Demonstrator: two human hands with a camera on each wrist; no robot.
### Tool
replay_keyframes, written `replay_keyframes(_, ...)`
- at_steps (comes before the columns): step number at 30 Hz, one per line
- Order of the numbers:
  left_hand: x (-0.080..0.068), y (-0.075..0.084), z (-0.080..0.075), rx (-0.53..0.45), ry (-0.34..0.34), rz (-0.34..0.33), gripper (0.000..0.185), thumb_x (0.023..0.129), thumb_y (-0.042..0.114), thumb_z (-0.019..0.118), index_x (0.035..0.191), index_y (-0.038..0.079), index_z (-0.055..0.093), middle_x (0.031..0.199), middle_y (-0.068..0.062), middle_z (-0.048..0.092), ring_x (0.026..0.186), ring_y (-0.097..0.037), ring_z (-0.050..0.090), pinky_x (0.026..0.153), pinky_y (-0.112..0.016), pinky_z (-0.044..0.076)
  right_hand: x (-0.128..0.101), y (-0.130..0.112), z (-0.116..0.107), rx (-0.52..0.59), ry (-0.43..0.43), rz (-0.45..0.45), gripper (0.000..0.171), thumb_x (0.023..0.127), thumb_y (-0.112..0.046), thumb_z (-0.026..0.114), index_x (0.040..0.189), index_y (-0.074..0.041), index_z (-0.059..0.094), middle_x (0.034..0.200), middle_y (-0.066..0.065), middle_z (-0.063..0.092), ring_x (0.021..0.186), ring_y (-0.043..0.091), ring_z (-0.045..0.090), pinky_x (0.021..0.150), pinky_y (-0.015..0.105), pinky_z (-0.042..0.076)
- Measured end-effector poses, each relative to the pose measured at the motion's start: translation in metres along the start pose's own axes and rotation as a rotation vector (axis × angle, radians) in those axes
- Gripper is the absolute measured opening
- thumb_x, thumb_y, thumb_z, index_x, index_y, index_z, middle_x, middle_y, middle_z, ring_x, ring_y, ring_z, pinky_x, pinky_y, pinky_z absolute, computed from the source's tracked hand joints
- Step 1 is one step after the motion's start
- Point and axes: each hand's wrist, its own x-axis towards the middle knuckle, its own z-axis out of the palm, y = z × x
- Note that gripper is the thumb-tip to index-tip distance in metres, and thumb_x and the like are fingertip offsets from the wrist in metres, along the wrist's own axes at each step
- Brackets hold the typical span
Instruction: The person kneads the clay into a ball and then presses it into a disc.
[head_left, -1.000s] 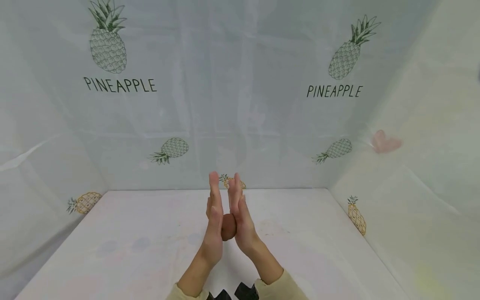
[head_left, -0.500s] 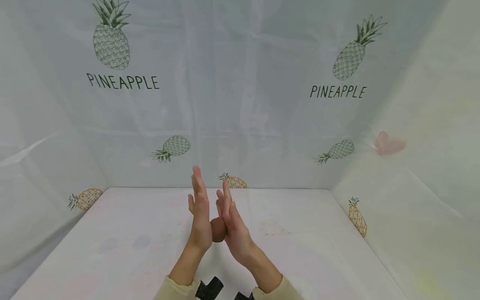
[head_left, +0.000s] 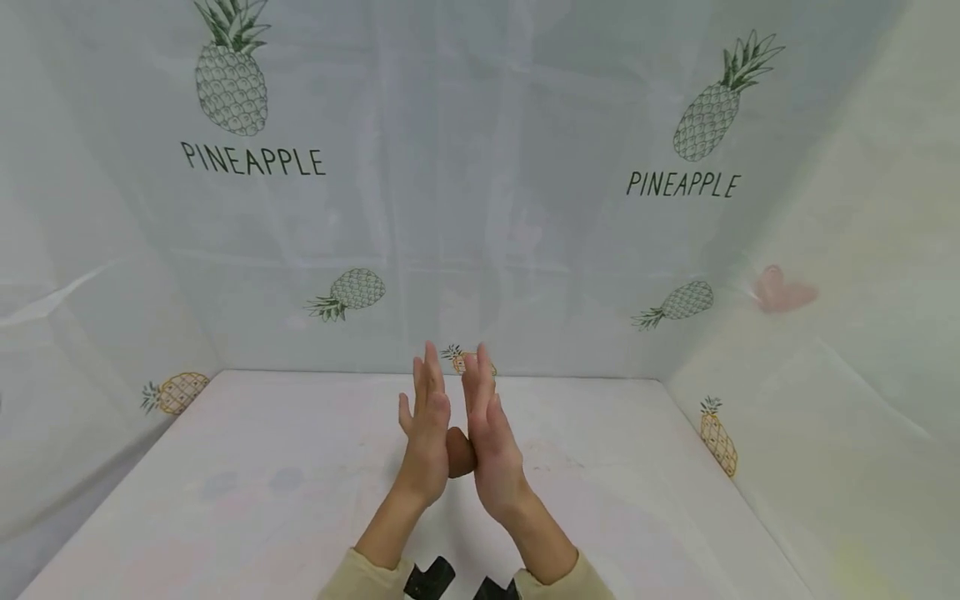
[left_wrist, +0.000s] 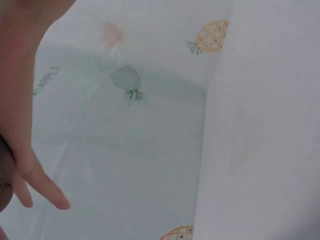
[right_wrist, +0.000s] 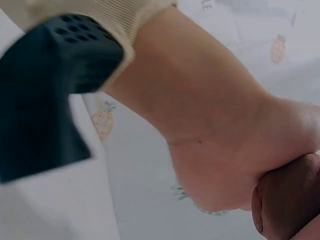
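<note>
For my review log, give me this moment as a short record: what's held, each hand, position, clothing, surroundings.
Held: brown lump, between the two palms
Left hand: upright, fingers mostly straight, palm against the lump
Right hand: upright, fingers mostly straight, palm against the lump's other side
Position: raised above the pale table
Clothing: pale sleeves on both arms
Surroundings: light sheet printed with pineapples

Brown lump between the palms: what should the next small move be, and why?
Probably slide the right hand gently against the left hand to roll the brown lump: it sits between them, and its outline looks uneven rather than round.
</note>
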Motion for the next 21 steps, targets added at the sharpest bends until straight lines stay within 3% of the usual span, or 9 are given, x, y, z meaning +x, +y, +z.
replay_keyframes(5,-0.008,0.004,0.018,0.033,-0.062,0.051,0.063,0.115,0.047,0.01,0.172,0.026,-0.006,0.179,0.009,-0.006,0.165,-0.024,-0.014,0.119,-0.068,-0.018,0.001,-0.004,-0.012,0.049,0.096,-0.033,0.062,0.111,-0.052,0.007,0.169,-0.041,-0.01,0.178,-0.006,-0.01,0.163,0.022,-0.016,0.122,0.067,-0.019)
replay_keyframes(12,-0.014,0.012,0.028,-0.152,-0.159,0.096,0.061,0.114,0.044,0.006,0.171,0.028,-0.01,0.177,0.012,-0.015,0.164,-0.019,-0.016,0.119,-0.068,-0.018,0.005,-0.006,-0.023,0.025,0.265,-0.065,0.064,0.111,-0.052,0.014,0.171,-0.038,-0.002,0.178,-0.006,0.0,0.164,0.019,-0.007,0.125,0.064,-0.015)
replay_keyframes(17,-0.016,0.018,0.027,-0.302,-0.182,0.052,0.058,0.114,0.037,0.005,0.17,0.037,-0.009,0.176,0.019,-0.016,0.162,-0.01,-0.019,0.12,-0.07,-0.016,0.009,0.0,-0.028,-0.006,0.287,-0.103,0.065,0.112,-0.051,0.014,0.172,-0.033,-0.002,0.178,-0.006,-0.002,0.165,0.02,-0.007,0.125,0.063,-0.015)
replay_keyframes(21,-0.019,0.023,0.026,-0.354,-0.163,0.052,0.059,0.113,0.039,0.004,0.171,0.035,-0.006,0.177,0.019,-0.014,0.162,-0.009,-0.017,0.121,-0.07,-0.014,0.011,0.006,-0.03,-0.008,0.279,-0.091,0.064,0.113,-0.048,0.013,0.172,-0.031,-0.002,0.178,-0.006,-0.004,0.165,0.023,-0.008,0.127,0.059,-0.014)
